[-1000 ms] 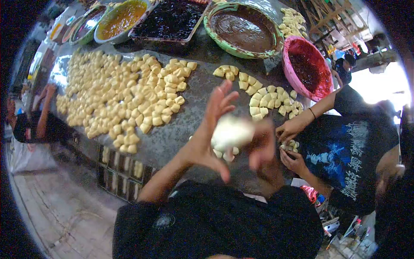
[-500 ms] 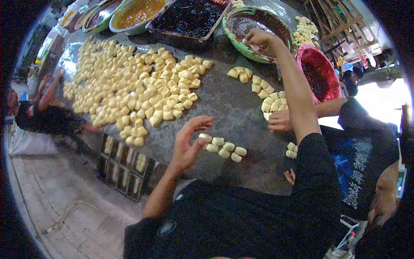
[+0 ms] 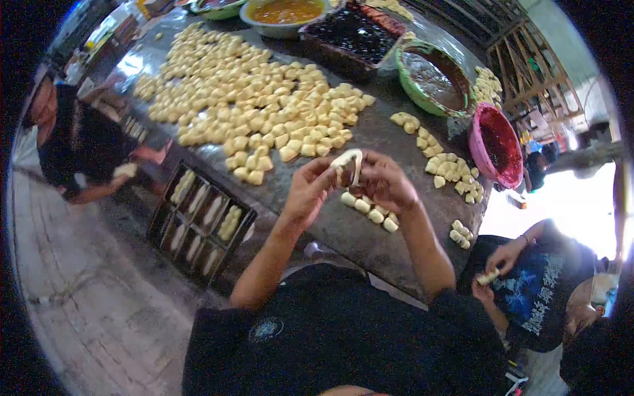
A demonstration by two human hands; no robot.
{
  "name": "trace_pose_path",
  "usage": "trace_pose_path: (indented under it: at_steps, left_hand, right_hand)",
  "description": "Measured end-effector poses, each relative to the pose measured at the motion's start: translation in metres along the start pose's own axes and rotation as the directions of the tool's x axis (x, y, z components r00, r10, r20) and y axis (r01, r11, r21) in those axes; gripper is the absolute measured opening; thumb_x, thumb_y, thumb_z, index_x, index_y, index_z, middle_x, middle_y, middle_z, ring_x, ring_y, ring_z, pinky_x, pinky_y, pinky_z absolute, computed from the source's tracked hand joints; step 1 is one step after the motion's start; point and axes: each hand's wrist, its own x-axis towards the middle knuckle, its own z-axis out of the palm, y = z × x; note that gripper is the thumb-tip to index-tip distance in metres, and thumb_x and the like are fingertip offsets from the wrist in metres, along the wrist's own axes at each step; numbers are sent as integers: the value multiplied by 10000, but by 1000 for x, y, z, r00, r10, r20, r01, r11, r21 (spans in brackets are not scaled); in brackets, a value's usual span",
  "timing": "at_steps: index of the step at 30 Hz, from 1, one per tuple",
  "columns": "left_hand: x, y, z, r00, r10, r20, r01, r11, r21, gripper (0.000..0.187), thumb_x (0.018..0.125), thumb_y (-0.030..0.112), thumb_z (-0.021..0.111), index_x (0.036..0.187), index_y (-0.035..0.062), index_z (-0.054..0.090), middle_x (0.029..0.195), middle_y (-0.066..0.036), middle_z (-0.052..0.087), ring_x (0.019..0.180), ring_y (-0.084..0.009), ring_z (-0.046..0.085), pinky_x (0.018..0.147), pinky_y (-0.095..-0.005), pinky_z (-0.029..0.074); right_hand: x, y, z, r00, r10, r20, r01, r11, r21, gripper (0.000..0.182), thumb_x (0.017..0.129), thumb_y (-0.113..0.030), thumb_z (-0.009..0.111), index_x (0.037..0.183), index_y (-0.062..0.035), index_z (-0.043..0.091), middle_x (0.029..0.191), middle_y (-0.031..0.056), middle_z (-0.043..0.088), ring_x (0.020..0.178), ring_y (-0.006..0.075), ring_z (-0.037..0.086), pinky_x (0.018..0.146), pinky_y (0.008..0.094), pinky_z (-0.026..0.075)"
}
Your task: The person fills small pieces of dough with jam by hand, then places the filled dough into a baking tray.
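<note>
Between my two hands, above the dark table, is a flattened piece of dough with a brown filling on it. My left hand grips its left side with bent fingers. On its right side, the fingers of my right hand close round the dough. Small rolled dough pieces lie in rows on the table just below my hands. A large spread of pale dough pieces covers the table beyond.
A green basin, a pink basin, a dark tray and a bowl of orange filling stand behind. A co-worker at right holds dough; another person is at left, near a moulded tray.
My right hand has come back from the green basin to meet my left. Both now hold the dough with filling. The view has shifted, and the co-worker at right has drawn back from the table.
</note>
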Motion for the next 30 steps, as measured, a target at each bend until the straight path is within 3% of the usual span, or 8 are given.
trace_pose_path:
  at_steps: [4,9,11,15,18,22,27,30]
  left_hand:
    - [-79,28,-34,988,-130,-81,97,941,-325,203,963,184,608,1110,46,586,1012,-82,680,900,-150,675,712,-267,574]
    - [-163,72,-37,982,-141,-128,86,928,-362,309,928,146,652,1204,39,563,1063,-92,667,934,-181,679,794,-281,589]
    - [-198,97,-20,986,-12,-169,23,998,63,392,870,49,687,1237,24,552,1071,-96,660,987,-188,663,823,-282,581]
    - [-262,134,5,900,432,56,-281,479,832,306,804,-30,703,1104,-2,648,1051,-100,659,1008,-226,645,865,-347,536]
    - [-296,141,-9,797,537,275,-455,237,858,189,836,3,670,1024,13,686,977,-113,669,933,-240,658,797,-355,522]
    - [-322,146,-15,722,644,252,-555,322,767,160,872,10,622,1017,13,688,906,-99,671,840,-206,643,750,-328,515]
    - [-334,159,1,696,713,83,-454,346,821,187,863,49,688,1037,-21,683,882,-95,669,773,-165,634,763,-272,517]
    - [-337,150,2,810,566,-153,-382,707,595,188,859,-8,680,1042,-48,673,972,-125,694,892,-199,671,831,-282,525]
  right_hand:
    - [-19,84,46,987,-149,-60,125,949,-291,540,851,-57,657,1344,27,453,1235,143,612,1083,239,633,852,347,568]
    - [-37,129,133,819,-507,267,406,185,-895,469,843,-48,685,1294,-42,559,1188,160,626,1017,286,661,832,381,560]
    - [-40,141,154,686,-579,439,518,-35,-855,370,853,-69,681,1214,-50,607,1050,160,643,931,304,666,769,376,559]
    - [-48,165,197,751,-540,379,596,309,-741,235,941,-224,625,1045,-13,622,892,104,608,755,199,616,618,298,511]
    - [-63,193,232,990,-105,94,102,994,43,233,962,-264,608,943,-31,614,880,45,607,729,127,579,614,264,474]
    - [-51,221,281,892,-452,-13,440,874,-207,215,914,-255,682,872,-61,600,853,14,589,735,92,550,633,260,454]
    - [-71,204,304,518,-685,512,775,122,-620,200,852,-202,725,933,-48,625,936,102,583,841,267,587,743,347,481]
    - [-63,208,299,443,-832,334,725,113,-680,291,847,-233,743,1031,-66,591,969,98,588,894,236,582,681,317,501]
